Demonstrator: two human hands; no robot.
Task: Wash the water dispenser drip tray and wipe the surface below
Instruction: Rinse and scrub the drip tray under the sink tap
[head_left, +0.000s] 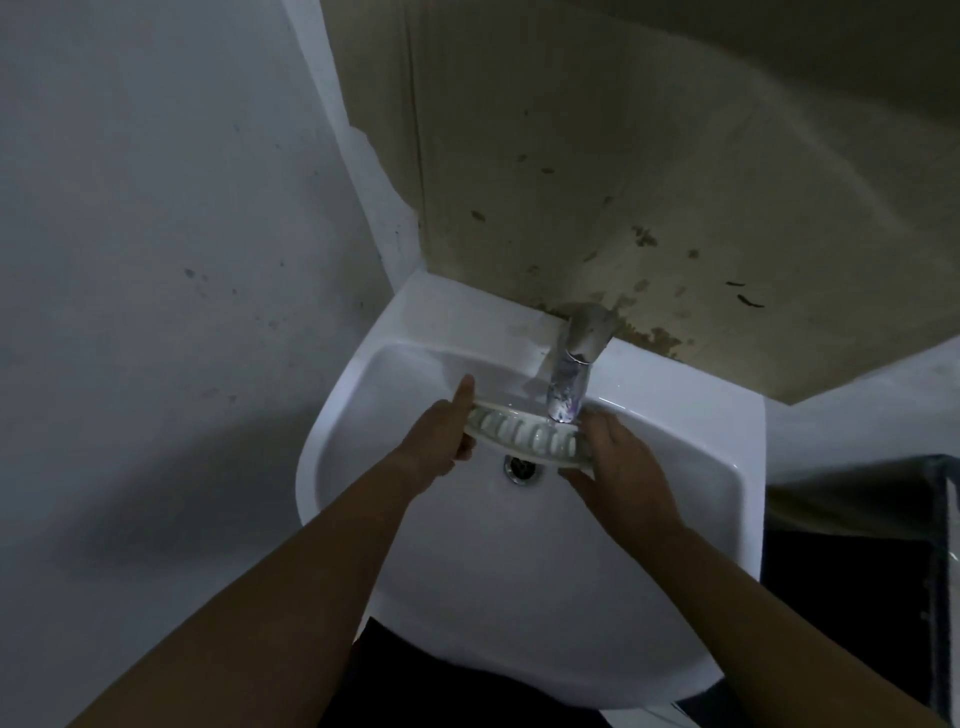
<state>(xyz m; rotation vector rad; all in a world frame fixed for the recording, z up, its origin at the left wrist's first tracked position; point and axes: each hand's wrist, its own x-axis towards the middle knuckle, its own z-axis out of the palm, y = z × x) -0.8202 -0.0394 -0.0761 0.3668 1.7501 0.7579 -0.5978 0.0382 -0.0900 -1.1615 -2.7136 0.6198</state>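
- In the corner, back rim against the wall (571, 156): sink (332, 452).
- On the middle of the sink's back rim: tap (571, 364), reaching forward over the inside.
- Over the inside of the sink, right under the tap: drip tray (524, 436), lying left to right.
- Gripping the drip tray's left end: left hand (441, 441); gripping its right end: right hand (623, 467).
- In the sink's bottom, just before the drip tray: drain (522, 467).

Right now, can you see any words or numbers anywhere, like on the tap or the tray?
None: no word, number, brand or sign can be read in this picture.
The drip tray shows only slots, the tap is bare metal, the sink is plain white, and the wall behind bears only stains.
The picture is dim, so any tiny marking would be lost.
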